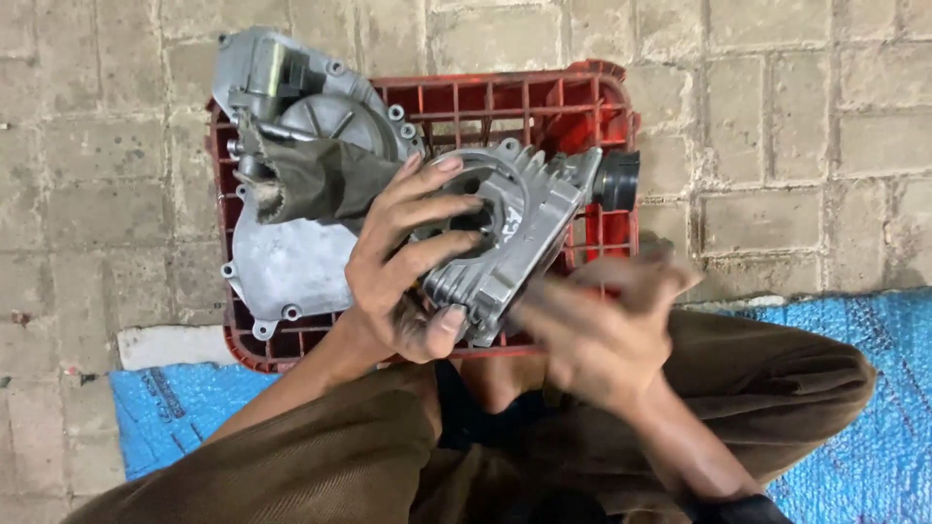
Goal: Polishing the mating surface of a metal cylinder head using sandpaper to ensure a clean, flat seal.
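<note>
**Paved floor, red crate as workbench**

Grey paving lies under a red crate. Above it, the left hand clamps a ribbed engine casting, fingers through its bore to steady it. The blurred right hand touches its lower edge; grip unclear. A flat engine cover rests on the crate.

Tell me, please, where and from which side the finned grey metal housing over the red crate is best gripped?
Probably by its round central opening and lower rim, from the near left, as the left hand grips the finned housing now: fingers hook into the bore, thumb under the edge. The black rubber sleeve at the far right end looks too soft to grip.
</note>
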